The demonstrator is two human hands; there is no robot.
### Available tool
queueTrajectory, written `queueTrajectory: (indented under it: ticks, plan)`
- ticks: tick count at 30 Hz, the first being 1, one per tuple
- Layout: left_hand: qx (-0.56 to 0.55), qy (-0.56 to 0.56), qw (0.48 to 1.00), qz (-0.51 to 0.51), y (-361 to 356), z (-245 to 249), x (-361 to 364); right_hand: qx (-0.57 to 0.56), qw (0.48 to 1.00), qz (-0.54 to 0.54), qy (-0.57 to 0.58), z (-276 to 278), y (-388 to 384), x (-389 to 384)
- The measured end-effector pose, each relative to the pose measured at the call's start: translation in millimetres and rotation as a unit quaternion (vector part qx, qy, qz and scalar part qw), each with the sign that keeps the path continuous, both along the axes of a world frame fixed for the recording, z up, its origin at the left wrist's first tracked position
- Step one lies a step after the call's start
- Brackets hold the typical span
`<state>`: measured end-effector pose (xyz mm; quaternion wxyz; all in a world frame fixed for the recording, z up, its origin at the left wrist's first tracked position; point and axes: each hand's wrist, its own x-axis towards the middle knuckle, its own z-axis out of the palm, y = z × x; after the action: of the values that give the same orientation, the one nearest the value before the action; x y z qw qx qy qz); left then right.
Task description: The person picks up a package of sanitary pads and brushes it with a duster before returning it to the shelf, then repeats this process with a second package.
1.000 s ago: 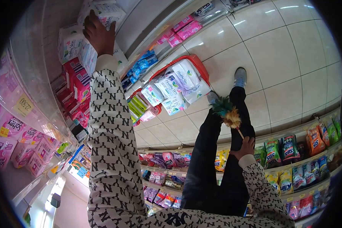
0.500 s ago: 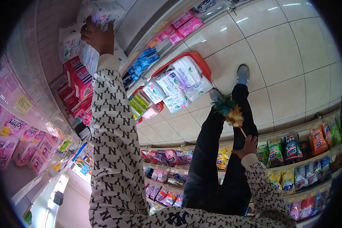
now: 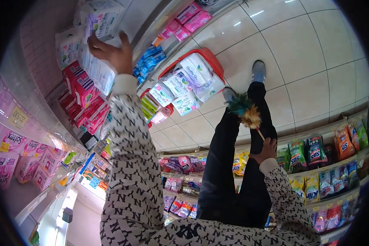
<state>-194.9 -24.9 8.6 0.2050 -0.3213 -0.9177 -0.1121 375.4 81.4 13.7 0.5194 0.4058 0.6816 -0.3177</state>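
Note:
My left hand point(image 3: 114, 53) is over the shelf at upper left, fingers spread and nothing in its grasp. Just beyond its fingertips is a white and purple Healthy Skin pad pack point(image 3: 103, 22). Another white pack point(image 3: 69, 49) sits to its left, and a further white pack point(image 3: 98, 73) lies partly under the hand. Against my dark trouser leg, my right hand point(image 3: 265, 151) is closed on the thin handle of a feather duster point(image 3: 247, 110) with green and tan feathers.
On the tiled floor stands a red basket point(image 3: 218, 63) heaped with white packs. A second red basket point(image 3: 151, 123) with green and pink packs is beside it. Pink boxes point(image 3: 84, 88) fill the shelf near my left arm. Shelves of pouches point(image 3: 297, 156) run behind my legs.
My left hand has come away from the upper white and purple pack, back towards me, and its fingers have spread. The pack stays on the shelf. My right hand keeps the duster.

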Motion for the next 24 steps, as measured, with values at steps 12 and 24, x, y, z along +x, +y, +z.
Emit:
queueTrajectory:
  ticks: [12, 24]
  plan:
    - [-0.167, -0.427, 0.877, 0.143, -227.4, -130.4, 268.1, -0.012, 1.0, 0.015, -0.007, -7.4, -4.3, 12.9]
    - [-0.264, -0.407, 0.874, -0.036, -174.5, -173.1, 182.0, -0.015, 0.999, 0.048, 0.002, -8.1, -7.3, 16.0]
